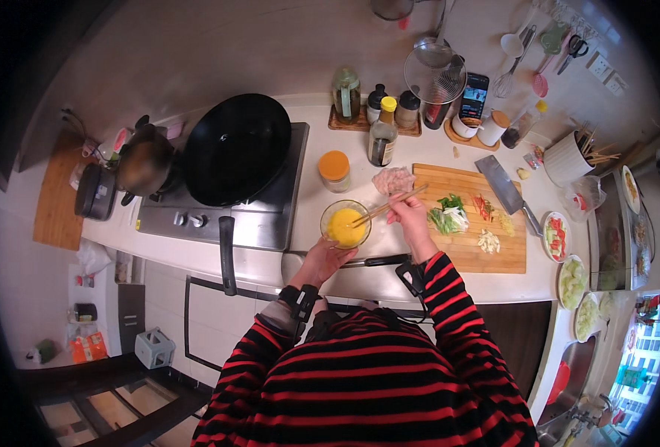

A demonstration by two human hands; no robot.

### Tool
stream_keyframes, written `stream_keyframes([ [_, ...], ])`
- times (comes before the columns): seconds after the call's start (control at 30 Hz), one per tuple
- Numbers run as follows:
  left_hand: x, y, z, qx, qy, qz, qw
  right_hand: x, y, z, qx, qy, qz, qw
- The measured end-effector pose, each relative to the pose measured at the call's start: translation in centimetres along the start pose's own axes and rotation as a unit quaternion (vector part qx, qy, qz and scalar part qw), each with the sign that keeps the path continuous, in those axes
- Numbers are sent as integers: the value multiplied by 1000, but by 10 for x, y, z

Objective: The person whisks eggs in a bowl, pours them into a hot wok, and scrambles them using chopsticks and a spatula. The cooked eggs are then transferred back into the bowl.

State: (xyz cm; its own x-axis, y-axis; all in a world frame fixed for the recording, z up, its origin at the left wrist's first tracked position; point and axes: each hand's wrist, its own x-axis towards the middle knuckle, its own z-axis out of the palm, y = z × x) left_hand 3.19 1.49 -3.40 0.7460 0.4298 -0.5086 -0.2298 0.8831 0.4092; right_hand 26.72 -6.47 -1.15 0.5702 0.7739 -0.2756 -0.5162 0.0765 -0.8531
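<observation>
A glass bowl (369, 230) of beaten yellow egg (343, 226) stands on the pale counter (374, 282). My left hand (323, 259) holds its near rim and side. Wooden chopsticks (388, 205) are gripped in my right hand (410, 219), their tips down in the egg. Behind that hand lies a pinkish crumpled cloth or similar item (393, 180). On the wooden cutting board (458, 259) at the right are sliced green onion (448, 215), red pepper strips (482, 207) and chopped garlic (488, 242). A cleaver (500, 184) rests across the board's far right part.
A black wok (238, 151) sits on the gas stove (252, 223) at the left. An orange-lidded jar (335, 170) and a yellow-capped bottle (383, 139) stand behind the bowl. A ladle-like utensil (383, 261) lies near the counter edge. Plates of cut vegetables (572, 282) line the right side.
</observation>
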Motion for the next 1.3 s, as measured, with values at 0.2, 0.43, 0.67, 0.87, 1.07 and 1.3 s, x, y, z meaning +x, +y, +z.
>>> stream_keyframes([
  [0.2,22,-6,1,36,-6,23,999,-45,-14,15,-200,-77,-19,977],
  [0.43,-2,9,19,65,-20,60,996,-64,-30,20,-167,-41,-118,978],
  [0.67,-55,35,48,88,44,67,993,-92,-61,34,-91,-54,-127,986],
  [0.87,-83,55,46,27,-29,75,996,-95,-65,58,-64,-75,-41,994],
  [1.07,-102,63,35,30,-11,106,994,-94,-54,72,-77,-108,-73,989],
  [1.3,-120,72,31,40,10,118,992,-91,-44,84,-67,-110,-53,990],
])
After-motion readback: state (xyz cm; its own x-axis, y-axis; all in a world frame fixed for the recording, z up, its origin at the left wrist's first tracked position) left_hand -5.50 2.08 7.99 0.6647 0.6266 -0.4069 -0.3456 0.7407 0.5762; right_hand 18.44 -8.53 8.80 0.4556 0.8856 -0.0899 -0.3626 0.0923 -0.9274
